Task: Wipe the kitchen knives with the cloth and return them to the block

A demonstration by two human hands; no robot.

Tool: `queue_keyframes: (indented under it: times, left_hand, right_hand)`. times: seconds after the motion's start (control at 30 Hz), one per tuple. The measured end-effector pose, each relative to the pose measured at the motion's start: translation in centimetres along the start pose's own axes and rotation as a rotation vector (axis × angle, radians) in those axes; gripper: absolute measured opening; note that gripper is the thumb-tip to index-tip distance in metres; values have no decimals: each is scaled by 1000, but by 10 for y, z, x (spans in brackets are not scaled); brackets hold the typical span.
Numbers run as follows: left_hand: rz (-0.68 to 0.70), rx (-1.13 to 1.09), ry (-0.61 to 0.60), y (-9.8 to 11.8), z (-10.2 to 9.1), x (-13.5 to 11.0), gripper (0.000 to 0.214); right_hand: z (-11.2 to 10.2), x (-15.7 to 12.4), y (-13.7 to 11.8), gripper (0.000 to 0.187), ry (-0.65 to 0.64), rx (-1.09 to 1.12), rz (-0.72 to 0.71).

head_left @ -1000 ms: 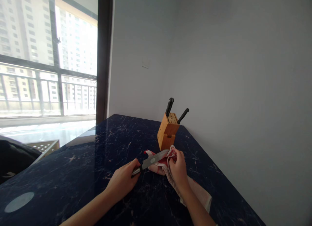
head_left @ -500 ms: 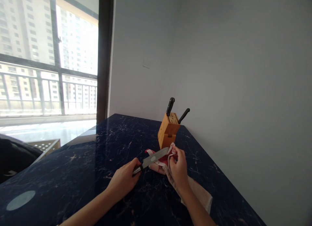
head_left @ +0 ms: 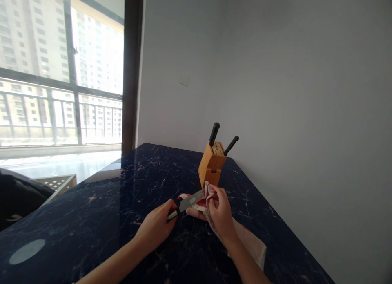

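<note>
My left hand [head_left: 159,220] is closed around the dark handle of a kitchen knife [head_left: 192,200], whose broad blade points up and to the right. Pinched in my right hand [head_left: 221,212] is a red and white cloth [head_left: 249,241]. A fold of it covers the blade's tip, hiding that end, and more cloth lies beneath the blade. The rest of the cloth trails down under my right forearm onto the table. Just behind the hands stands a wooden knife block [head_left: 211,165], with two black-handled utensils in it, one upright [head_left: 214,133] and one leaning right [head_left: 231,145].
The dark blue marbled table [head_left: 147,173] runs back to the grey wall [head_left: 290,112], which also borders its right side. A pale round patch [head_left: 27,251] marks the table's front left. Left of the table are a black object [head_left: 21,198] and a large window [head_left: 61,71].
My right hand has slid the cloth a little to the left along the blade, from its tip toward the handle. The left hand and knife have stayed nearly still.
</note>
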State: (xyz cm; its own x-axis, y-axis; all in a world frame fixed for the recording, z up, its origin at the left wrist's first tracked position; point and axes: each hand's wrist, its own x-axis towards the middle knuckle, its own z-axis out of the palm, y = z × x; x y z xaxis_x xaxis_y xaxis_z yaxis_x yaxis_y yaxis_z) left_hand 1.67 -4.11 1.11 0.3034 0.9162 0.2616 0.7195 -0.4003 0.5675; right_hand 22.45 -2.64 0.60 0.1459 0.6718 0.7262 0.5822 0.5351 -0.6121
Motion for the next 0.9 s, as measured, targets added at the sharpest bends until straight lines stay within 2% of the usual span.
queue_keyframes:
  times: [0.3,0.4,0.57,0.63,0.73,0.9]
  left_hand:
    - [39,-3,14,-2,0,-1,5]
    - [24,8,8,-1,-1,-1,5]
    - [22,22,9,-1,-1,-2,6]
    - [32,14,18,-2,-1,-2,7]
    - [37,6,25,-3,0,-2,7]
    - [55,-16,42,-6,2,0,4]
  right_hand:
    - [6,-6,-10,47,-262,71,-17]
    - [6,-5,-10,45,-239,35,-39]
    - [1,-1,6,37,-41,-89,47]
    - [-1,0,11,37,0,-107,68]
    - [0,-1,9,37,-42,-68,57]
    - [6,-5,-6,39,-231,6,-51]
